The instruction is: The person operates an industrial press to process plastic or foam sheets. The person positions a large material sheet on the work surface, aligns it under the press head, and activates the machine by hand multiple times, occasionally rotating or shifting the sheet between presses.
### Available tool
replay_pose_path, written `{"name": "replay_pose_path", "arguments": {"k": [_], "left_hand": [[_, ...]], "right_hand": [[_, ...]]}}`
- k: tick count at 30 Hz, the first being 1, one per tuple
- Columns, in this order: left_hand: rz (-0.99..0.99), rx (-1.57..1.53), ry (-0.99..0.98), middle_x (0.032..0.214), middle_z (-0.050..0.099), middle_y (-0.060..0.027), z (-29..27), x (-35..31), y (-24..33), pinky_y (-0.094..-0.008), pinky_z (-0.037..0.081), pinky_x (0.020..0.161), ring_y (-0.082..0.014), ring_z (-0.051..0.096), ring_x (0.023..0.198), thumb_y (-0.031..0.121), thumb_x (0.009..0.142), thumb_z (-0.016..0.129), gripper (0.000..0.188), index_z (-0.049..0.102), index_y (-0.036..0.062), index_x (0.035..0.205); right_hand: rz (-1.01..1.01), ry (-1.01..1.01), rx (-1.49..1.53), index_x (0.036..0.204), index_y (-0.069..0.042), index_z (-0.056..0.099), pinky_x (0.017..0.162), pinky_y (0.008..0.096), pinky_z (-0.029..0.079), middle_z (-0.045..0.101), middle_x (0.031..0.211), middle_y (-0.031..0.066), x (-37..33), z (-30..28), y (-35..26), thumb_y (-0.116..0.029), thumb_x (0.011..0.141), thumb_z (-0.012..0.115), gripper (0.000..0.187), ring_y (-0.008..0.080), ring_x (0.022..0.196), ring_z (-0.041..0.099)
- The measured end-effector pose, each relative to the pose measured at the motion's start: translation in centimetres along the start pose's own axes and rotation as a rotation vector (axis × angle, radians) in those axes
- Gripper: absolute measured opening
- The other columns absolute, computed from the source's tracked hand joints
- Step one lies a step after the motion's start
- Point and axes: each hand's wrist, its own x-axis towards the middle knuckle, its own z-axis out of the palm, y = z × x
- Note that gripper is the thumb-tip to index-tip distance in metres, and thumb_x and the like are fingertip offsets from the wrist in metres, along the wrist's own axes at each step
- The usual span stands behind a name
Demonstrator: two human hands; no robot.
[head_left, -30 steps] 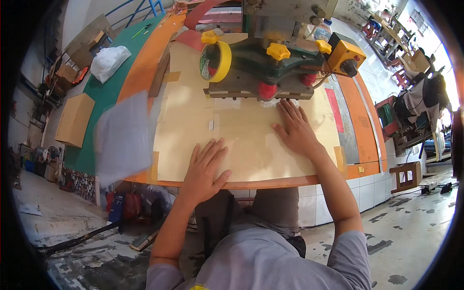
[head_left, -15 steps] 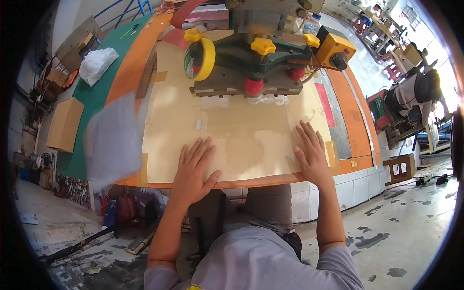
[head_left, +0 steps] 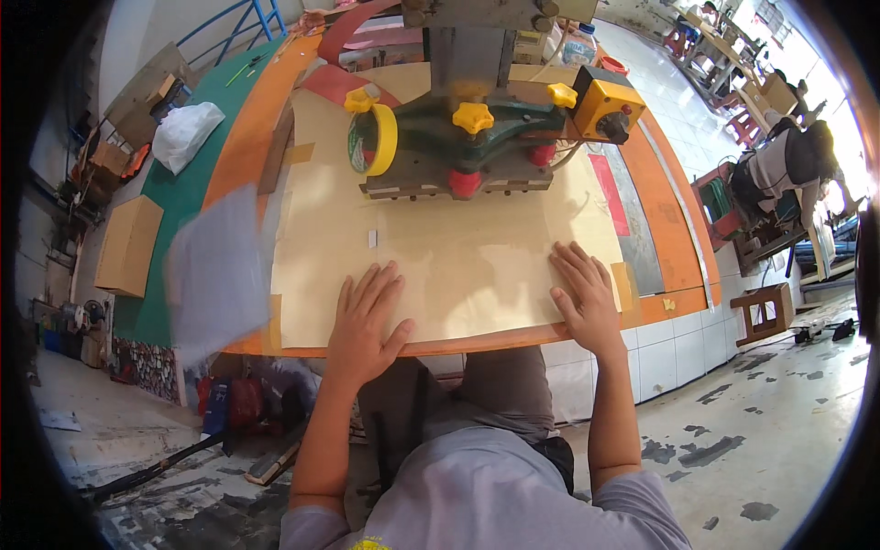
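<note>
Both palms rest on a wide cream-coloured sheet (head_left: 440, 302) laid over the work table. My left hand (head_left: 367, 316) lies open near the sheet's front edge, fingers slightly spread. Toward the front right, my right hand (head_left: 585, 298) is open too, its thumb pointing inward. Neither holds anything. A small white rectangular piece (head_left: 373, 239) sits on the sheet beyond my left fingertips. Farther back is a dark green press head (head_left: 431, 133) with yellow star knobs and red feet, over a flat metal plate. A yellow tape roll (head_left: 386, 139) hangs at its left side.
A yellow control box (head_left: 607, 105) with a black knob juts out on the press's right. At left are a blurred pale translucent sheet (head_left: 218, 275), a cardboard box (head_left: 128, 246) and a white plastic bag (head_left: 187, 136). A wooden stool (head_left: 763, 314) stands at right.
The press head with its knobs, tape roll and control box has come down, and more of its metal column shows. My hands stay flat on the sheet, nearly still.
</note>
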Motion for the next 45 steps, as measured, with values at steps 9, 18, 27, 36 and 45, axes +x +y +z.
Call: {"name": "replay_pose_path", "arguments": {"k": [9, 18, 27, 36, 45], "left_hand": [[0.003, 0.013, 0.012, 0.165, 0.046, -0.0104, 0.0, 0.0, 0.0, -0.0579, 0.022, 0.129, -0.0344, 0.039, 0.155, 0.038, 0.102, 0.059, 0.058, 0.056, 0.0062, 0.150], [0.032, 0.018, 0.038, 0.163, 0.048, -0.0135, 0.1, -0.1, -0.2, -0.0601, 0.026, 0.126, -0.0361, 0.041, 0.152, 0.038, 0.101, 0.062, 0.057, 0.058, 0.0029, 0.146], [-0.009, -0.039, 0.163, 0.160, 0.051, -0.0156, 0.5, -3.0, -0.4, -0.0573, 0.031, 0.124, -0.0378, 0.048, 0.148, 0.039, 0.101, 0.062, 0.057, 0.059, 0.0024, 0.145], [-0.027, 0.230, 0.566, 0.136, 0.073, -0.0082, 5.1, -5.8, -2.4, -0.0452, 0.043, 0.104, -0.0307, 0.065, 0.128, 0.039, 0.105, 0.044, 0.049, 0.073, 0.0082, 0.129], [-0.027, 0.243, 0.662, 0.130, 0.076, -0.0024, 5.3, -5.2, -2.2, -0.0402, 0.042, 0.095, -0.0249, 0.069, 0.118, 0.041, 0.104, 0.043, 0.046, 0.076, 0.0116, 0.119]], "right_hand": [[-0.013, 0.003, -0.054, 0.142, -0.006, 0.066, 0.126, 0.0513, 0.029, 0.056, 0.158, 0.0092, 0.1, 0.2, -0.2, -0.034, 0.094, 0.073, 0.056, 0.0310, 0.153, 0.043], [-0.011, 0.027, -0.051, 0.139, -0.006, 0.067, 0.126, 0.0511, 0.030, 0.058, 0.156, 0.0096, 0.1, 0.2, -0.5, -0.032, 0.093, 0.073, 0.054, 0.0308, 0.152, 0.044], [-0.031, 0.313, 0.050, 0.113, -0.001, 0.075, 0.111, 0.0446, 0.043, 0.075, 0.123, 0.0110, -1.4, 0.7, 0.4, -0.017, 0.099, 0.066, 0.023, 0.0319, 0.127, 0.065], [-0.011, 0.506, 0.136, 0.091, 0.001, 0.075, 0.092, 0.0388, 0.050, 0.077, 0.099, 0.0120, -1.8, 1.4, 0.8, -0.007, 0.100, 0.063, 0.017, 0.0279, 0.100, 0.070], [-0.011, 0.589, 0.180, 0.087, 0.000, 0.073, 0.086, 0.0387, 0.051, 0.075, 0.093, 0.0121, -2.0, 1.7, 1.2, -0.003, 0.096, 0.066, 0.013, 0.0287, 0.092, 0.070]]}}
